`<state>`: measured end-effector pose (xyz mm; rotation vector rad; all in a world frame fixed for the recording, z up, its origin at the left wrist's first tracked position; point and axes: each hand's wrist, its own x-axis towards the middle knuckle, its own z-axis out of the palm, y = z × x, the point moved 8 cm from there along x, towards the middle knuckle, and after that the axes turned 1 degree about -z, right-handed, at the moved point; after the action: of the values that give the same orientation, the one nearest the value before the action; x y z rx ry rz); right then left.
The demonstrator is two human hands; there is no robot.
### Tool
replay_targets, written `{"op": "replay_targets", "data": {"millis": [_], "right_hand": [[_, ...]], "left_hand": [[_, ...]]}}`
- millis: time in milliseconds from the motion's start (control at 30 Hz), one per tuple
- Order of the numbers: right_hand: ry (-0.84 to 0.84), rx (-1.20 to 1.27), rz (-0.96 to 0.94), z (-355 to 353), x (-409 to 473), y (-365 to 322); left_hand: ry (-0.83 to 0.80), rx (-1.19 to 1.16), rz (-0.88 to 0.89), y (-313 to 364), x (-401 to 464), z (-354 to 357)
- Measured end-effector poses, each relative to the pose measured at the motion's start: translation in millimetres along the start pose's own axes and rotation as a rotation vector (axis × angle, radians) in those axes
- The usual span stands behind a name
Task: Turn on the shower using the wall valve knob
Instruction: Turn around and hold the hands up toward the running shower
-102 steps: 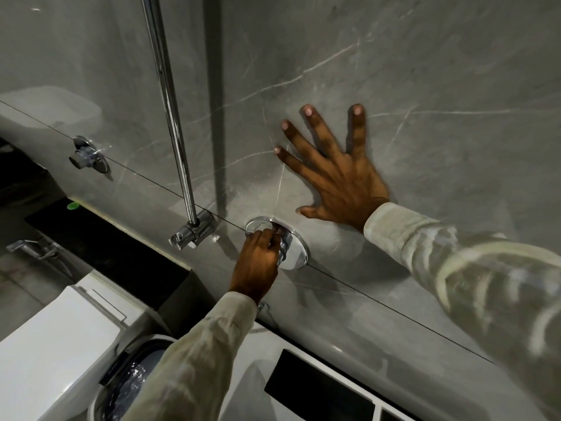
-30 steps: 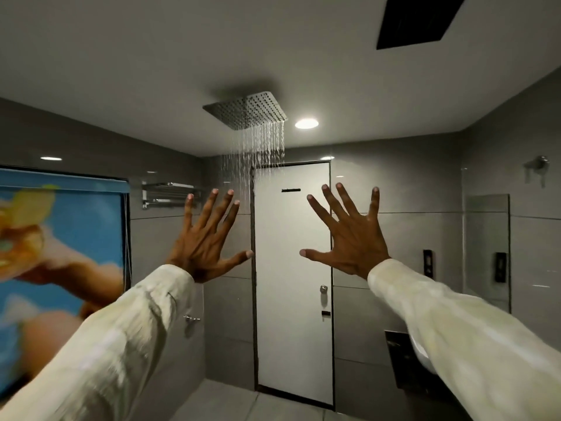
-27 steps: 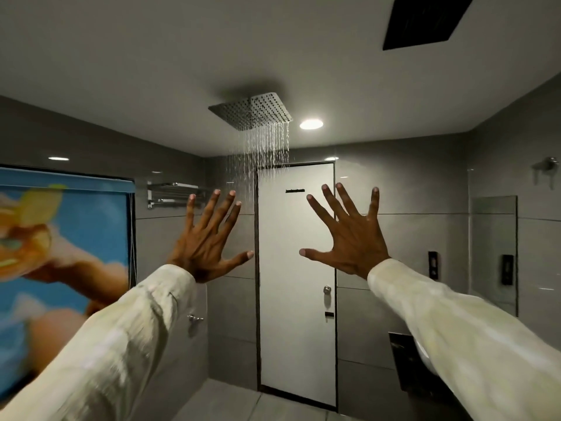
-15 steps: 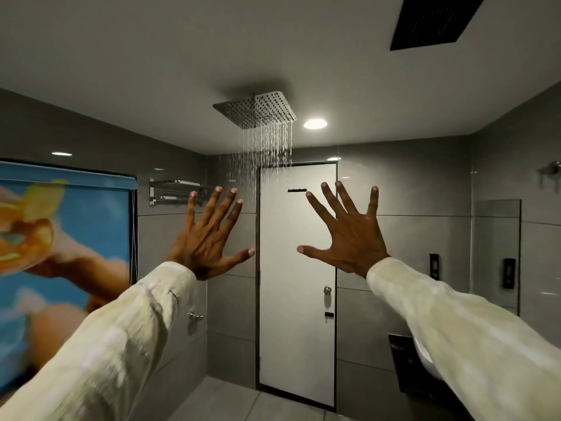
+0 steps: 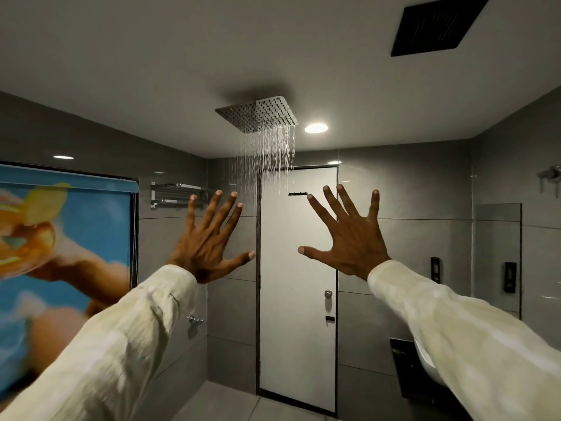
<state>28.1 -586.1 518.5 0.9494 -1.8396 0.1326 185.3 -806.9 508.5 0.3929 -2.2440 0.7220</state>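
A square metal shower head (image 5: 257,113) hangs from the ceiling and thin streams of water (image 5: 267,156) fall from it. My left hand (image 5: 206,244) and my right hand (image 5: 349,241) are raised in front of me, backs toward me, fingers spread wide, holding nothing. Both are below the shower head and apart from the water. The wall valve knob is out of view.
A white door (image 5: 299,329) with a round knob stands straight ahead. A colourful blind (image 5: 60,238) covers the left wall, with a metal towel rack (image 5: 173,194) beside it. A dark vent (image 5: 437,24) sits in the ceiling, and a small tap (image 5: 194,319) on the left wall.
3.4 s ago my left hand gripped the wall valve knob and my right hand pressed the wall. Now both hands are off, raised and spread; the view looks up at the running shower.
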Motion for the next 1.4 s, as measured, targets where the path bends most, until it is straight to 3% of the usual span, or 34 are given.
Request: {"op": "replay_targets", "data": {"millis": [1400], "right_hand": [[-0.051, 0.075, 0.037, -6, 0, -15]], "left_hand": [[-0.006, -0.018, -0.005, -5, -3, 6]]}}
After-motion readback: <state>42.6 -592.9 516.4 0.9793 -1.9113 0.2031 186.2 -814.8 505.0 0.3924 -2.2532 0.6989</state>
